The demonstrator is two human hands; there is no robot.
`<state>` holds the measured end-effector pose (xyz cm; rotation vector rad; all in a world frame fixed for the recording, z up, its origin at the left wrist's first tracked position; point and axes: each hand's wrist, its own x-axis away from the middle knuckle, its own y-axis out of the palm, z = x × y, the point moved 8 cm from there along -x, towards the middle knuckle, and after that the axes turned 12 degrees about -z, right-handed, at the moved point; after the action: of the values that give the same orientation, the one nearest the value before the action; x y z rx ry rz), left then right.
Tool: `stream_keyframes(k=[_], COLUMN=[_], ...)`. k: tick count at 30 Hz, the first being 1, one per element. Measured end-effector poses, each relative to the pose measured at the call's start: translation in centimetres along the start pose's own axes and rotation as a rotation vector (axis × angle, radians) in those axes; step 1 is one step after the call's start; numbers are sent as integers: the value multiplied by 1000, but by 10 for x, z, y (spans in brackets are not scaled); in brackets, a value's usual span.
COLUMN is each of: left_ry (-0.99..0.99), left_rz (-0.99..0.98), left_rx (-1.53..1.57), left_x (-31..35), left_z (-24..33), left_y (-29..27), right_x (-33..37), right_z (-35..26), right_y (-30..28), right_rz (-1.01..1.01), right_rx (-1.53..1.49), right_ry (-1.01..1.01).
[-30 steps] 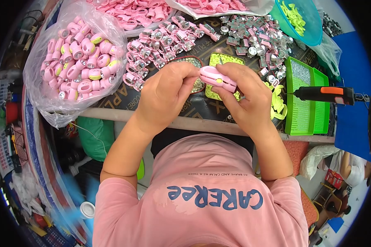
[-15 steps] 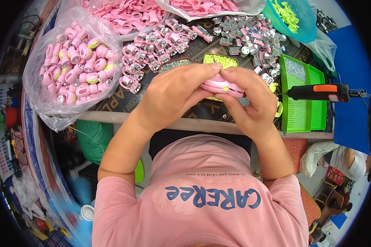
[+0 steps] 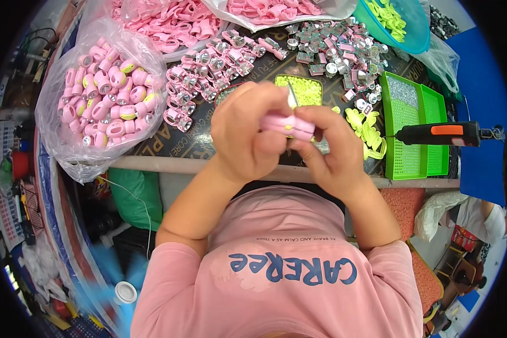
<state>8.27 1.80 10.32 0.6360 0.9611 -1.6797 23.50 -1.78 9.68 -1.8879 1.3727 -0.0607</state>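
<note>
Both of my hands hold a small pink torch [image 3: 290, 125] just above the table's near edge. My left hand [image 3: 239, 132] is closed around its left end, the fingers blurred. A thin silvery pointed tool [image 3: 292, 97] sticks up by those fingers; its kind is hard to make out. My right hand [image 3: 337, 149] pinches the torch's right end between thumb and fingers. A small yellow-green spot shows on the torch's side, along with a seam. Just beyond the hands stands a tin [image 3: 321, 93] of tiny yellow-green pieces. Yellow-green strap-like parts [image 3: 366, 130] lie right of my right hand.
A clear bag [image 3: 53, 132] of pink torches stands at left. Pink torch halves with reflectors [image 3: 208, 65] and silvery reflector assemblies [image 3: 332, 50] are heaped behind. At right are a green tray [image 3: 387, 121], a black-orange electric screwdriver [image 3: 439, 134] and a teal bowl [image 3: 419, 42].
My left hand has turned and moved right, its fingers now curled over the torch. The torch has shifted slightly left and the pointed tool shows more. My right hand has moved slightly left and down.
</note>
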Motion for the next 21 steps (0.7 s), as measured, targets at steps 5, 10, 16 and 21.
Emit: stream_keyframes(k=[5,10,16,21], left_ry=[75,-336,-815,-1240], left_rz=[48,283,-256,-56], left_rx=[-83,301,488,884], left_x=[0,7,12,41], left_z=[-4,-38,-70,-82], left_y=[3,4,57,88], right_x=[-3,-6,-12,-12], right_z=[-6,-8,68,93], right_y=[10,6,11,3], right_rz=[91,205,109,-116], right_rx=[-33,24,-559,-683], right_ry=[22,25,384,570])
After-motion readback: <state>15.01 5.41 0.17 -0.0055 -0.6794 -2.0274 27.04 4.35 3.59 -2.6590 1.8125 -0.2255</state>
